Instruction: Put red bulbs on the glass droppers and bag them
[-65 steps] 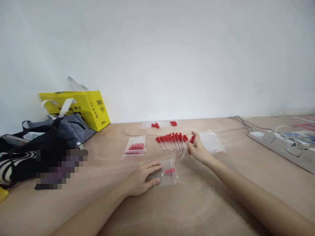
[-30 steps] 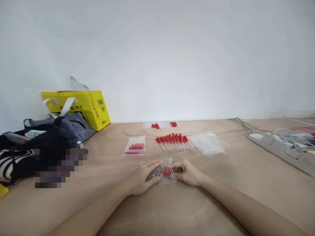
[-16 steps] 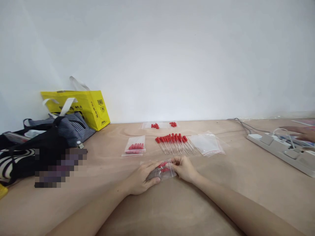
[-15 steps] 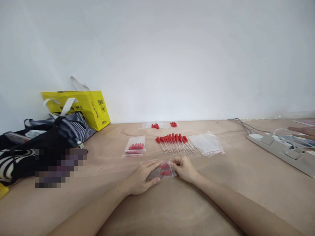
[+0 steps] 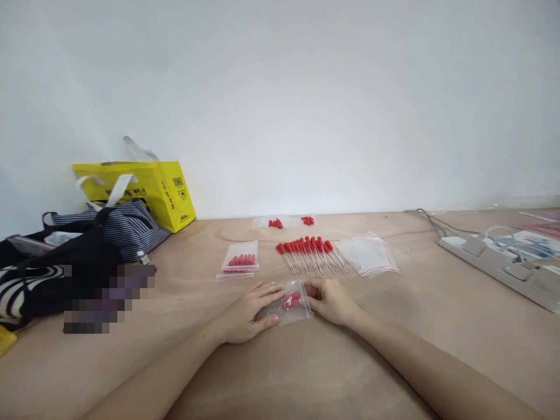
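A clear zip bag (image 5: pixel 294 317) lies flat on the table in front of me, with a few red rubber dropper bulbs (image 5: pixel 291 300) showing inside it. My left hand (image 5: pixel 250 314) rests over the bag's left part, fingers stretched out and thumb apart. At the opposite end, my right hand (image 5: pixel 327 300) has its fingers closed on the zip edge. Just beyond lies a row of glass droppers (image 5: pixel 308 256) with red bulbs. To their left is a small stack of filled zip bags (image 5: pixel 238 261); to their right, a fan of flat zip bags (image 5: pixel 367 256).
At the back, a clear bag (image 5: pixel 291 222) bears two clusters of red bulbs. A yellow carrier bag (image 5: pixel 175 198), a striped bag (image 5: pixel 131 227) and a black bag (image 5: pixel 87 262) stand at left. A power strip (image 5: pixel 494 271) with plugs and cables lies at right.
The bulbs in the bag have drawn closer together, and the bag lies flatter and more exposed. My left hand has shifted slightly left. Another person's hand at the far right has left the view.
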Demonstrator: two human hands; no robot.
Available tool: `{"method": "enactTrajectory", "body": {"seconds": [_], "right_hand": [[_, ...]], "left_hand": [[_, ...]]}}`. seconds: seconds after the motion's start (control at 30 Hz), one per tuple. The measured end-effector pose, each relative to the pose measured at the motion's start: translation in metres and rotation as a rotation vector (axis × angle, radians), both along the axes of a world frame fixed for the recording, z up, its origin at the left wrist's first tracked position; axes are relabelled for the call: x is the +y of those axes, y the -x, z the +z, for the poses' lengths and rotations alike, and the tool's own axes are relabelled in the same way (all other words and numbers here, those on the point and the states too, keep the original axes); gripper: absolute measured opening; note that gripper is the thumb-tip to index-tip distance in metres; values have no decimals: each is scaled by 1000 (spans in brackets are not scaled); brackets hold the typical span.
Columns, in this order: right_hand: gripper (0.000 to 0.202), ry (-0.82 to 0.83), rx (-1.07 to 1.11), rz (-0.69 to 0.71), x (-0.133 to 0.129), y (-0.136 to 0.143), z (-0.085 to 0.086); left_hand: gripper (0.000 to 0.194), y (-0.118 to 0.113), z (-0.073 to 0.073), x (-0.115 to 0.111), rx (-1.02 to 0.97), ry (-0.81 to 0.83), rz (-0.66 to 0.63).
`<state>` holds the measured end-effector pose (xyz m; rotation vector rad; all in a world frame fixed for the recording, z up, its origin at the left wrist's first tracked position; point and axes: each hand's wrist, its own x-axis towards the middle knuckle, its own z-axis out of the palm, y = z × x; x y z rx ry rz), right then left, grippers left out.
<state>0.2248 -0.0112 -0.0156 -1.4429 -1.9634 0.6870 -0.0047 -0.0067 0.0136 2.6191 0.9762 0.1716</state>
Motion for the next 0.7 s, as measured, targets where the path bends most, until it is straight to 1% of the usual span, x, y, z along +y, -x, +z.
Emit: {"method": "enactTrajectory", "body": {"seconds": [0.07, 0.17, 0.23, 0.27, 0.33, 0.4, 0.43, 0.57, 0.7], "right_hand": [[13, -37, -112, -16, 0, -7, 1], [15, -56, -139, -71, 5, -21, 2], [16, -74, -157, -145, 12, -31, 1], [17, -87, -177, -204, 17, -37, 2], [19, -115, -224, -370, 28, -48, 3], [23, -104, -254, -525, 41, -56, 6], [26, -87, -261, -570, 48, -60, 7], [34, -25, -260, -621, 75, -63, 7], [33, 53, -244, -649, 93, -60, 3]], "left_hand": [[48, 0, -1, 0, 0, 6, 13], [48, 1, -1, 0, 4, 13, 23], [48, 1, -2, 0, 1, 12, 31], [48, 1, -2, 0, -3, 11, 35], [48, 1, -3, 0, -17, 8, 43], [47, -1, -4, 0, -41, -6, 50], [47, -3, -4, 0, -57, -17, 51], [43, -9, -4, -1, -132, -54, 31], [39, -9, -2, -2, -151, -4, -3]]}}
